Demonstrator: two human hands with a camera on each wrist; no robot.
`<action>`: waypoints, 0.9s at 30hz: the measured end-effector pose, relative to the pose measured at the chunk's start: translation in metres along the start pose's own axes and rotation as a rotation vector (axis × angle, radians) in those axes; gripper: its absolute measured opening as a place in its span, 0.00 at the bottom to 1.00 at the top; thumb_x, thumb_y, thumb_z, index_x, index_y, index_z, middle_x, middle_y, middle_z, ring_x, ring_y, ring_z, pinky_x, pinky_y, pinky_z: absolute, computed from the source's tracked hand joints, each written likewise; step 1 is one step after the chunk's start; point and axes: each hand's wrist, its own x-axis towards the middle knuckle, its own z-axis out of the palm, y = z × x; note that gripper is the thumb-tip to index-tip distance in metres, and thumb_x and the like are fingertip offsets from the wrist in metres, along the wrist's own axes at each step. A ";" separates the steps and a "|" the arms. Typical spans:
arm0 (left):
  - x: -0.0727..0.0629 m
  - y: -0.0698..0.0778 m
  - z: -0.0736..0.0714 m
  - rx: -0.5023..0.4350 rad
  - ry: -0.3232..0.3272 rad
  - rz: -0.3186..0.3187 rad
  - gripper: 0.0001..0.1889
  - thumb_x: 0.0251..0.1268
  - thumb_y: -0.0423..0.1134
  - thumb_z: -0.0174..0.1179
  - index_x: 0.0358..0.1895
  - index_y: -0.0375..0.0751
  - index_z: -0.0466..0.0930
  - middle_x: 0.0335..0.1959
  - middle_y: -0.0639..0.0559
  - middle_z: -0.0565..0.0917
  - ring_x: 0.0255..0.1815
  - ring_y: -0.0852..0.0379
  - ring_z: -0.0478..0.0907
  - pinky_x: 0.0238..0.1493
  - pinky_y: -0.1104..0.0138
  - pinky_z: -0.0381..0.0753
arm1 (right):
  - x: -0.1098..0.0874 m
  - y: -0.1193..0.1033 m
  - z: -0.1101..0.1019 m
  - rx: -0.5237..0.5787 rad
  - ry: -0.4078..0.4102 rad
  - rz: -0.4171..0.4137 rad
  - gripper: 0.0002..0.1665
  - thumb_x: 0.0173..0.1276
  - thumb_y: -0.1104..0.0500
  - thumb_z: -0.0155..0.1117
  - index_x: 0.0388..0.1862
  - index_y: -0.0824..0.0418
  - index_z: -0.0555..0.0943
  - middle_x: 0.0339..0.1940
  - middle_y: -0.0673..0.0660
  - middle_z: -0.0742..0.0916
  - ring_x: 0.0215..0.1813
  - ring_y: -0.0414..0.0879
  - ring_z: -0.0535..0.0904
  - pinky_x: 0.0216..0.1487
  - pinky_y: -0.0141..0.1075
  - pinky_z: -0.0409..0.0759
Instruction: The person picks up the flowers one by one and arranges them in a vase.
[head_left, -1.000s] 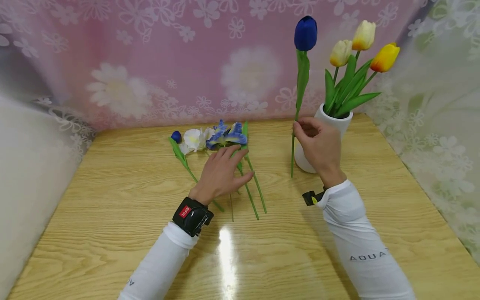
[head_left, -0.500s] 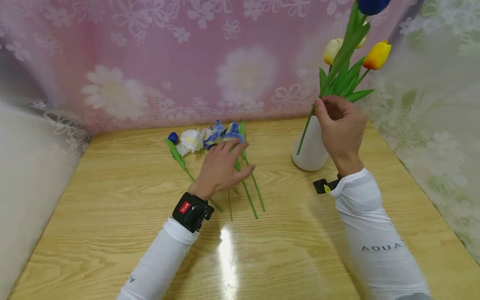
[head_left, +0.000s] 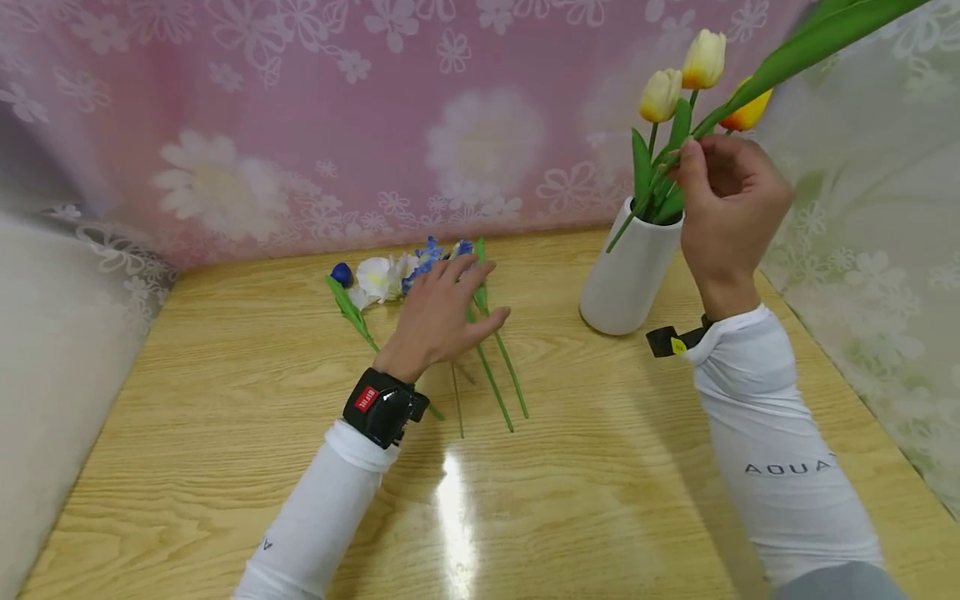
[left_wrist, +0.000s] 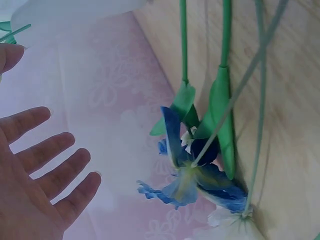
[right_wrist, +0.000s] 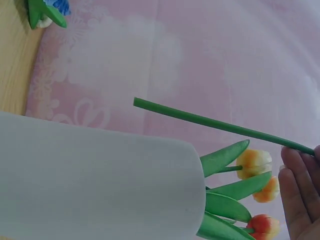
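My right hand pinches the stem of the artificial blue tulip, which tilts up to the right; its bloom lies outside the head view. The stem's cut end is free above and beside the rim of the white vase. White-and-yellow tulips and a yellow-orange tulip stand in that vase. With fingers spread, my left hand hovers over loose flowers. Under and around it lie a blue iris, a white flower and a small blue tulip.
The wooden table carries everything. Behind it hangs a pink floral curtain, with a pale flowered curtain at the right. Several green stems point toward the table's front.
My right hand has moved right and up past the vase's mouth, tipping the blue tulip from upright to slanting right. My left hand has stayed nearly in place.
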 end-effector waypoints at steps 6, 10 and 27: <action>0.007 0.000 -0.006 -0.010 0.020 0.006 0.34 0.65 0.62 0.51 0.69 0.47 0.67 0.68 0.45 0.66 0.67 0.43 0.62 0.62 0.47 0.64 | 0.013 -0.007 -0.001 0.092 0.117 -0.019 0.03 0.62 0.65 0.67 0.31 0.65 0.85 0.28 0.59 0.85 0.29 0.47 0.83 0.37 0.32 0.81; 0.009 0.000 -0.008 -0.016 0.017 0.000 0.34 0.65 0.63 0.50 0.69 0.48 0.67 0.69 0.46 0.65 0.67 0.45 0.62 0.62 0.47 0.63 | 0.023 -0.013 -0.005 0.100 0.170 -0.050 0.03 0.62 0.65 0.67 0.30 0.65 0.85 0.28 0.61 0.85 0.28 0.49 0.82 0.37 0.33 0.82; 0.009 0.007 0.001 -0.043 -0.007 0.025 0.34 0.65 0.63 0.51 0.69 0.47 0.67 0.68 0.44 0.66 0.67 0.44 0.63 0.61 0.46 0.65 | 0.017 0.001 -0.019 -0.145 0.041 0.051 0.10 0.65 0.59 0.66 0.37 0.66 0.87 0.33 0.56 0.87 0.31 0.39 0.82 0.39 0.27 0.79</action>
